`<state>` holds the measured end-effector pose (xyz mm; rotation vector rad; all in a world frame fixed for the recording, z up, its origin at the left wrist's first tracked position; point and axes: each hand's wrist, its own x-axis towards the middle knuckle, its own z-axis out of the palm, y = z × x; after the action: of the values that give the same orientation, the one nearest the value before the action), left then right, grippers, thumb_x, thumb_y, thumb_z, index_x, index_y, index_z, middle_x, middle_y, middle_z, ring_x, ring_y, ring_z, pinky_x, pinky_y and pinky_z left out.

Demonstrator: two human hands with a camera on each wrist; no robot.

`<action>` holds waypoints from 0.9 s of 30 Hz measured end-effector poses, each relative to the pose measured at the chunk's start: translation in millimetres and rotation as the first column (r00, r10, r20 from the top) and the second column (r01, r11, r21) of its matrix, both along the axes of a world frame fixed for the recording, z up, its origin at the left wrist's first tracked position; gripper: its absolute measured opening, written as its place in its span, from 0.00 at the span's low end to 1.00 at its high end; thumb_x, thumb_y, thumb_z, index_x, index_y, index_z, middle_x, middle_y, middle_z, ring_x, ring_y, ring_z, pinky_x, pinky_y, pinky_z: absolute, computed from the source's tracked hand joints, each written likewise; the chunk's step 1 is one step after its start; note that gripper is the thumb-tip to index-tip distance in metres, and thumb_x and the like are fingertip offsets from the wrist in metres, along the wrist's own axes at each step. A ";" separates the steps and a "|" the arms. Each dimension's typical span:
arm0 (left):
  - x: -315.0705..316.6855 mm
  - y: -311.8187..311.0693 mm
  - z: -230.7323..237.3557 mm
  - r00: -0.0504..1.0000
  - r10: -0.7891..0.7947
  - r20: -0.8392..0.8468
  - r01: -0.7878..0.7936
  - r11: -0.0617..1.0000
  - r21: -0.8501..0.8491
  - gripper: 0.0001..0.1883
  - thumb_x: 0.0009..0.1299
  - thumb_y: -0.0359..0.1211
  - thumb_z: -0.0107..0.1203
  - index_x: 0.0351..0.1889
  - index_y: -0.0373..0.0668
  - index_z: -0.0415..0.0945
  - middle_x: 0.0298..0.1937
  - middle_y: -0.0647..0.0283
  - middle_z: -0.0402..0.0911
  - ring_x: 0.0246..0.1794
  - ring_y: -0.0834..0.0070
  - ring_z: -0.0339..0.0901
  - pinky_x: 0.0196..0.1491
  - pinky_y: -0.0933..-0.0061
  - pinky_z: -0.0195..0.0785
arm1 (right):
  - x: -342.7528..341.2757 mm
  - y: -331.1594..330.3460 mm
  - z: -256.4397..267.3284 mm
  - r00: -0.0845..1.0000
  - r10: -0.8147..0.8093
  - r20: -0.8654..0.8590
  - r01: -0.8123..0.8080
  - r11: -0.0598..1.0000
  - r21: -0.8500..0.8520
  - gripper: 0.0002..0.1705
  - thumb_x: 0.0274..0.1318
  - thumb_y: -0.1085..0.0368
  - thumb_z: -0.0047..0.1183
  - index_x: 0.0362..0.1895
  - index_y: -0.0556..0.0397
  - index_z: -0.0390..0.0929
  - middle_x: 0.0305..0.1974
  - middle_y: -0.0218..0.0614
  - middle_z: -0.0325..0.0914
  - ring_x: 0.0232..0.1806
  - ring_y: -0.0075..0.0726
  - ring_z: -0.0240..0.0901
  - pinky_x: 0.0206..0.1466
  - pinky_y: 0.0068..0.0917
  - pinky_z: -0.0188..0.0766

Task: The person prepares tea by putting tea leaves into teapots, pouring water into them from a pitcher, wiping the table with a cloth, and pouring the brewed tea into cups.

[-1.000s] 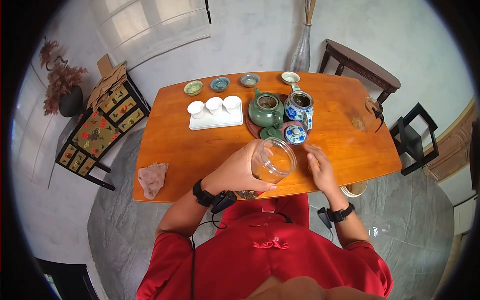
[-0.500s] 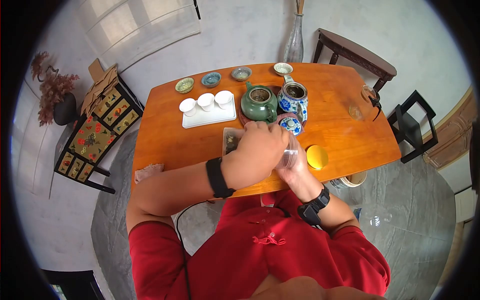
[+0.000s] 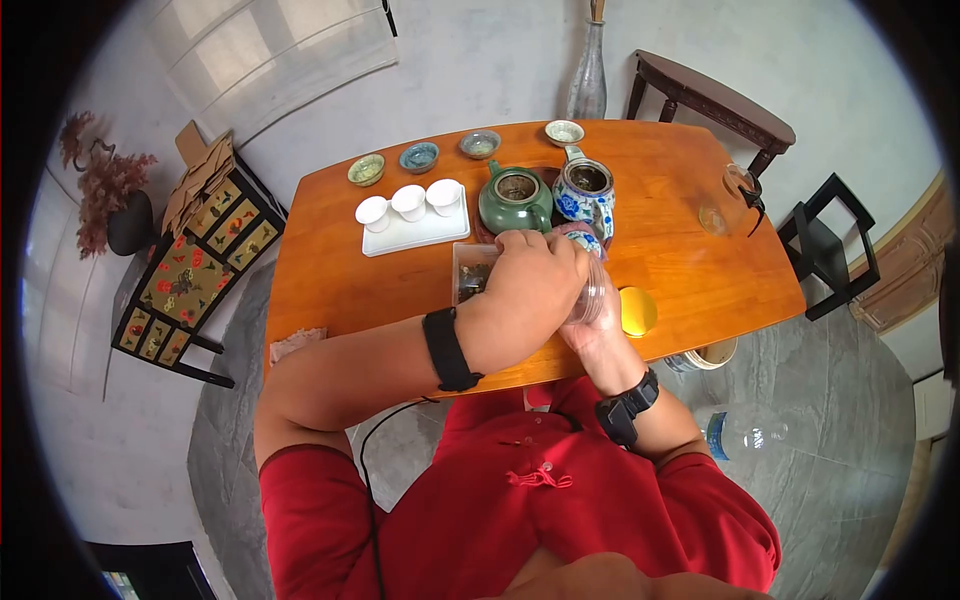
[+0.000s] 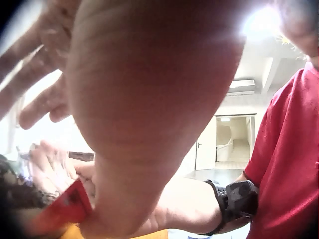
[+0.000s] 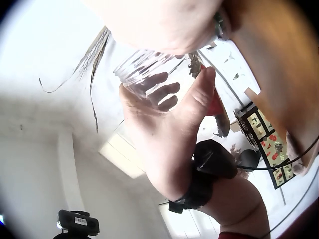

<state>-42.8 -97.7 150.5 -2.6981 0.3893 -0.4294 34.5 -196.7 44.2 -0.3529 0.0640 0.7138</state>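
Observation:
In the head view my left hand (image 3: 530, 285) grips a clear plastic jar (image 3: 461, 268) from above. The jar lies tipped on its side, mouth to the right, with dark dried tea leaves (image 3: 478, 282) at its bottom end. Cupped under the ridged mouth is my right hand (image 3: 597, 322), its fingers mostly hidden behind the left hand. The right wrist view shows the left hand (image 5: 164, 119) wrapped round the jar, its fingers visible through the clear wall near the threaded rim (image 5: 142, 67). A red label (image 4: 70, 206) shows in the left wrist view. Beside the right hand lies a gold lid (image 3: 640, 312).
Behind the hands stand a green teapot (image 3: 512, 212) and a blue-and-white teapot (image 3: 572, 203), both uncovered. White cups (image 3: 409, 202) stand on a white tray (image 3: 415, 240); several small bowls (image 3: 419, 156) line the back. A pink cloth (image 3: 298, 343) lies at left.
The left hand has tipped the jar from mouth up onto its side. The right hand, apart from it before, has come under the mouth. The gold lid has come into sight.

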 end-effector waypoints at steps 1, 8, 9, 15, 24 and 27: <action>-0.4 -2.7 -3.8 0.995 -0.013 0.097 0.009 0.999 0.050 0.20 0.56 0.33 0.59 0.47 0.38 0.73 0.38 0.58 0.76 0.35 0.62 0.76 0.37 0.60 0.66 | -3.4 -0.3 3.8 1.000 -0.002 -0.004 0.002 1.000 0.004 0.23 0.75 0.50 0.29 0.55 0.51 0.71 0.49 0.38 0.78 0.52 0.41 0.76 0.58 0.43 0.72; 9.7 -8.0 0.9 1.000 -0.012 -0.002 0.012 0.983 0.182 0.15 0.60 0.35 0.55 0.45 0.41 0.73 0.38 0.59 0.76 0.36 0.62 0.76 0.38 0.58 0.66 | -2.1 3.7 -13.5 0.999 0.027 0.024 -0.029 0.993 0.118 0.22 0.74 0.51 0.31 0.57 0.51 0.70 0.56 0.41 0.74 0.58 0.44 0.72 0.63 0.46 0.69; 9.7 -5.1 -2.9 1.000 -0.013 -0.002 0.013 0.982 0.187 0.15 0.60 0.35 0.55 0.45 0.41 0.73 0.38 0.59 0.76 0.36 0.62 0.76 0.38 0.58 0.66 | -1.1 4.9 -13.8 1.000 0.018 0.002 -0.018 0.993 0.114 0.23 0.74 0.51 0.31 0.57 0.51 0.70 0.56 0.41 0.74 0.58 0.44 0.72 0.62 0.45 0.70; -2.0 11.6 -8.8 0.996 -0.028 0.081 0.031 0.999 -0.026 0.23 0.55 0.35 0.62 0.48 0.39 0.72 0.40 0.58 0.75 0.39 0.61 0.75 0.39 0.63 0.66 | -3.1 1.8 1.1 0.999 -0.003 -0.042 0.003 1.000 -0.017 0.23 0.75 0.51 0.28 0.53 0.52 0.72 0.52 0.40 0.77 0.53 0.42 0.75 0.60 0.44 0.72; 0.0 7.2 -37.1 0.995 0.042 0.096 -0.022 0.978 -0.206 0.29 0.51 0.37 0.65 0.50 0.38 0.71 0.42 0.57 0.75 0.39 0.61 0.75 0.43 0.59 0.67 | 21.5 3.5 -43.3 0.995 -0.015 -0.099 0.012 0.999 -0.038 0.21 0.75 0.53 0.30 0.49 0.52 0.73 0.47 0.40 0.79 0.49 0.40 0.76 0.57 0.42 0.74; 6.6 -1.3 -33.4 0.986 0.042 0.161 -0.060 0.992 0.113 0.15 0.64 0.34 0.51 0.47 0.40 0.75 0.40 0.58 0.76 0.42 0.58 0.75 0.45 0.51 0.66 | 1.7 13.1 -23.5 0.987 0.156 -0.042 -0.138 0.951 0.278 0.20 0.72 0.58 0.33 0.58 0.53 0.71 0.55 0.42 0.75 0.57 0.44 0.73 0.62 0.45 0.71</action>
<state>-36.1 -99.0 117.1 -2.5329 0.2901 -0.5823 36.2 -183.6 20.6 -0.0694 -0.0021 0.8698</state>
